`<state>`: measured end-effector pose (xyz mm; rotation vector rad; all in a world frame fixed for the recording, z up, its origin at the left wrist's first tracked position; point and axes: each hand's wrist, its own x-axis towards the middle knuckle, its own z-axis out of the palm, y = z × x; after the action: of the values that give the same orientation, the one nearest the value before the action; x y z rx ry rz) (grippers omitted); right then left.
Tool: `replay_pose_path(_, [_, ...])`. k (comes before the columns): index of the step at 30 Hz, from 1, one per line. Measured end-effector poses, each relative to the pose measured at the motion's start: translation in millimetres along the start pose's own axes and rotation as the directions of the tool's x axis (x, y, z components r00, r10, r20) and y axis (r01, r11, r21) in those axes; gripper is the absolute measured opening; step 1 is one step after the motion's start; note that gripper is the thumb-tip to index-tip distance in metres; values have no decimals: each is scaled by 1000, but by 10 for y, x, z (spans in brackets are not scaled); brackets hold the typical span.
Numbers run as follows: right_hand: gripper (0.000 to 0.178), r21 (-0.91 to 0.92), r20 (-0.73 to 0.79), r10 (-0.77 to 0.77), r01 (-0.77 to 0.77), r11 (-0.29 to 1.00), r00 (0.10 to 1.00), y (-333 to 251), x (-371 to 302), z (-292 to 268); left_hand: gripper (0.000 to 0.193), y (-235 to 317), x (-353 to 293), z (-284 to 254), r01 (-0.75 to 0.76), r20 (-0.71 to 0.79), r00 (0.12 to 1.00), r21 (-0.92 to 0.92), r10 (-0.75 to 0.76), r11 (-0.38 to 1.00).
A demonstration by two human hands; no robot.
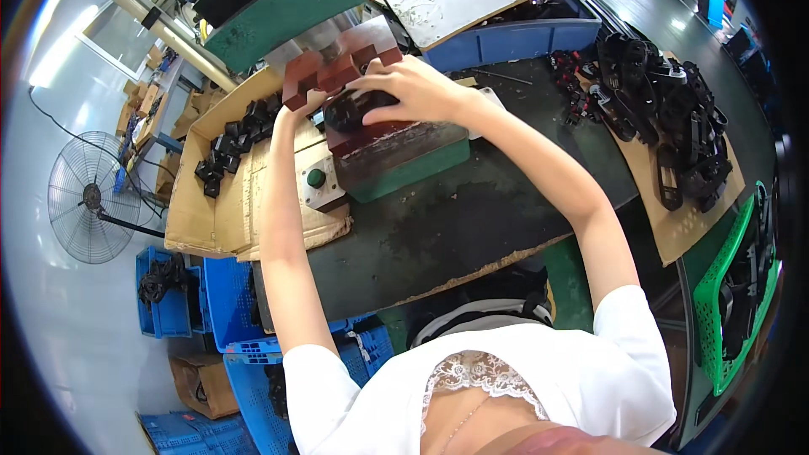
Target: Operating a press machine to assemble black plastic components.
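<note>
A black plastic part (358, 108) lies on the dark red block of a press fixture (396, 139) with a green base. My right hand (413, 88) lies over the part from the right, fingers curled on it. My left hand (305, 103) touches the part's left end beside the red-brown upper die (324, 72); most of that hand is hidden behind the fixture. A green push button (316, 178) sits on a grey box in front of the fixture.
A cardboard tray (202, 211) at the left holds several small black parts (232, 143). A pile of larger black parts (666, 118) lies on cardboard at the right. A green basket (733, 295), blue crates (223, 303) and a floor fan (84, 198) surround the dark bench (455, 227).
</note>
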<state>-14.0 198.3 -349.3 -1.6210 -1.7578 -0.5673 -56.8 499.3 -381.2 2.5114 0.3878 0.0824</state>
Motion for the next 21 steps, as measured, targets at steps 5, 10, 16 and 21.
replay_pose_path(5, [53,69,218,174,-193,979,960,167,1,-82,59,426,-234,12,-160,-131,978,15,160,987])
replay_pose_path(10, [62,21,216,142,-150,988,966,121,-39,-95,43,-32,-178,14,-224,-383,902,-22,199,974])
replay_pose_path(16, [38,-23,189,65,-62,998,980,160,-544,-865,32,424,-655,70,-270,-463,886,-558,-24,785])
replay_pose_path(21, [30,-58,190,523,-522,851,831,177,-1132,-1613,21,-149,-1080,-40,-145,-109,973,-974,-202,-172])
